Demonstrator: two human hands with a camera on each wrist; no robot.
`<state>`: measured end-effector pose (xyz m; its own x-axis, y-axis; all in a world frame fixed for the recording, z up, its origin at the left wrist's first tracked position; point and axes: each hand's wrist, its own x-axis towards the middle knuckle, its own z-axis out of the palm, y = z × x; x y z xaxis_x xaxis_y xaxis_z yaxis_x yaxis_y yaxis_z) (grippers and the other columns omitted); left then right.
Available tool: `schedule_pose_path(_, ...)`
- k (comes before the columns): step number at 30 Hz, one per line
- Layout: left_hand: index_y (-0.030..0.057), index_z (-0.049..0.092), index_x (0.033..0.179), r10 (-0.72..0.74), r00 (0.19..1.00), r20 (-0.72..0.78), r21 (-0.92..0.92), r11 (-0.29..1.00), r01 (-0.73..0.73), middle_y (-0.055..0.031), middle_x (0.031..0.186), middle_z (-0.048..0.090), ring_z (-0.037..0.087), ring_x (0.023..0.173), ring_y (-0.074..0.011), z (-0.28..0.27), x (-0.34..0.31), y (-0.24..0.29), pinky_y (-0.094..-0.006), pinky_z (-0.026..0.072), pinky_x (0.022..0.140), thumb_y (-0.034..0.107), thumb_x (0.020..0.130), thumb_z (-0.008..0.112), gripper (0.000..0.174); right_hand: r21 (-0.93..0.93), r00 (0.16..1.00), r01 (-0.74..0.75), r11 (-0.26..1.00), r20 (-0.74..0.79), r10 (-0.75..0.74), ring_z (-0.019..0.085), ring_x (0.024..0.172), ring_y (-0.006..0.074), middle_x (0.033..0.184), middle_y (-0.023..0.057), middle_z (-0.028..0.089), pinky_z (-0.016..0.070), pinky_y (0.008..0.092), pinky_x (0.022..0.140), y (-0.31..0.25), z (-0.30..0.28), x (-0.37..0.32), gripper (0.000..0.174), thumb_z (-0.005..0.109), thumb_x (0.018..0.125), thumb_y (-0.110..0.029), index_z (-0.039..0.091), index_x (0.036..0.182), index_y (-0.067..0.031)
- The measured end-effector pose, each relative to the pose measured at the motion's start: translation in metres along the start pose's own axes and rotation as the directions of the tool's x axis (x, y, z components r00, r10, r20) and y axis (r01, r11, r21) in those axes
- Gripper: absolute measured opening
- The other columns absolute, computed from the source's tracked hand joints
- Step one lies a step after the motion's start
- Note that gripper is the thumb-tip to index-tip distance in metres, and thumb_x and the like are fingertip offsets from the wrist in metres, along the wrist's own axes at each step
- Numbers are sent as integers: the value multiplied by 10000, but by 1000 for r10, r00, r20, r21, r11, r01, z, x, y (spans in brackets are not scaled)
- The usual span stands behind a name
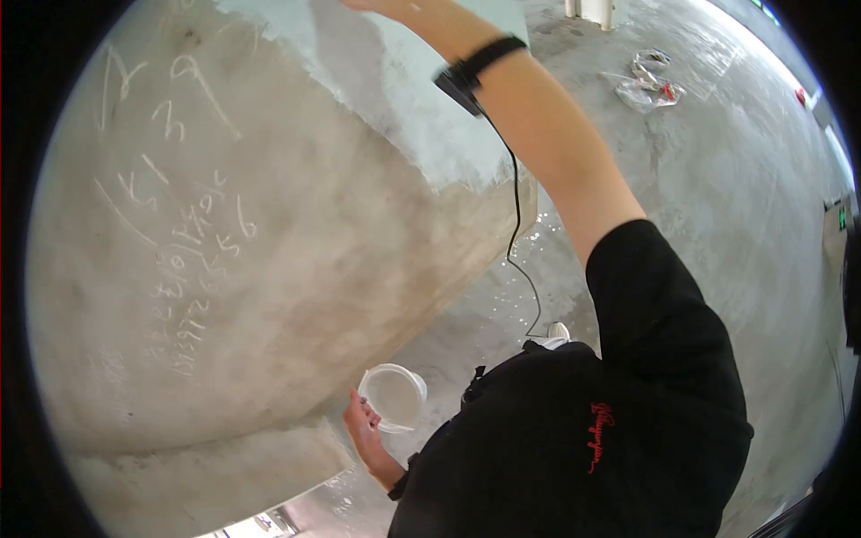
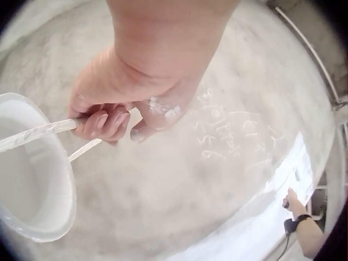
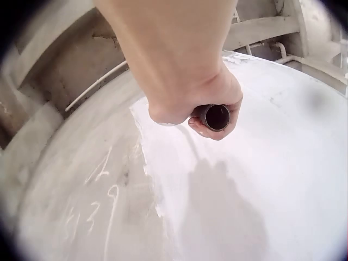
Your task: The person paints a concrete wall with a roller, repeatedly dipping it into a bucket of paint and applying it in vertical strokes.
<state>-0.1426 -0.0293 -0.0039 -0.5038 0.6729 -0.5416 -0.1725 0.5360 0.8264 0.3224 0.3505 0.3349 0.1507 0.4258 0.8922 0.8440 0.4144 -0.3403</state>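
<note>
In the left wrist view, my left hand [image 2: 109, 117] curls its fingers round the pale strip handle of a white bucket [image 2: 60, 204]. White smears mark the thumb side of that hand. The head view shows the bucket [image 1: 420, 394] low beside the wall, seen from above. My right hand [image 3: 217, 98] is raised high at the wall and grips a dark round handle [image 3: 217, 117] with a hollow end. Whatever the handle belongs to is hidden behind the hand. Wet-looking white coating [image 3: 293, 179] covers the wall there, and the hand's shadow falls on it.
Bare grey wall [image 1: 296, 269] with chalk-like numbers lies left of and below the coating. White drops [image 1: 538, 238] spot the floor near the wall's foot. Clear plastic wrapping [image 1: 650, 90] lies farther off on the floor. A black cable [image 1: 516, 206] hangs from the right wrist.
</note>
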Motion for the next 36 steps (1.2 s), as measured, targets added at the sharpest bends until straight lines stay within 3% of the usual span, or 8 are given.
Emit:
schedule_pose_path(4,42,509,783,21,1000,-7,29,999,-21,72,492,260,240,380,-58,6,-2,7,-233,217,379,488,881,626,470,96,946,-229,969,258,198,629,785,458,833,320,629,513,495,709,30,17,-121,502,443,930,-425,538,986,65)
schedule_pose_path(6,41,512,784,24,1000,-21,45,999,-23,69,491,267,245,379,-57,12,-7,10,-233,223,378,484,882,626,467,67,900,-377,924,261,348,613,699,460,700,301,600,482,509,582,30,12,-185,430,454,953,-343,531,960,80)
schedule_pose_path(8,33,517,785,32,999,-8,81,996,-31,64,487,277,259,374,-57,18,-13,15,-229,235,375,466,893,618,457,31,783,-522,853,413,465,618,805,463,805,311,623,497,504,732,44,18,-247,544,439,941,-433,520,968,103)
schedule_pose_path(10,41,511,783,35,999,26,71,997,-37,67,493,277,250,374,-55,17,-12,14,-226,225,377,480,889,619,464,-12,696,-597,802,489,526,610,812,465,811,304,624,487,510,726,47,15,-302,504,460,941,-410,523,965,90)
schedule_pose_path(17,51,505,789,67,997,27,39,997,-68,74,508,280,247,380,-47,20,-23,17,-222,223,380,479,887,624,455,-206,424,-708,676,641,640,603,859,464,869,298,622,470,526,741,68,4,-478,412,476,938,-360,518,925,49)
schedule_pose_path(23,45,503,789,74,997,10,56,996,-75,74,504,278,253,375,-46,19,-26,20,-223,219,367,473,892,618,455,-420,217,-664,619,684,696,600,924,469,916,318,622,466,539,788,72,7,-532,496,428,942,-441,525,989,42)
schedule_pose_path(30,39,520,774,41,999,3,77,996,-41,65,501,306,274,386,-47,17,-19,15,-220,228,369,467,904,603,454,-427,229,-643,636,686,691,606,906,464,889,313,628,465,530,775,74,5,-537,468,435,940,-418,540,940,38)
schedule_pose_path(36,36,522,776,48,999,20,73,996,-49,67,498,306,274,387,-50,15,-17,6,-220,230,368,472,901,604,462,-317,450,-637,702,587,673,612,766,473,774,296,623,465,548,690,65,4,-496,454,437,950,-425,513,910,21)
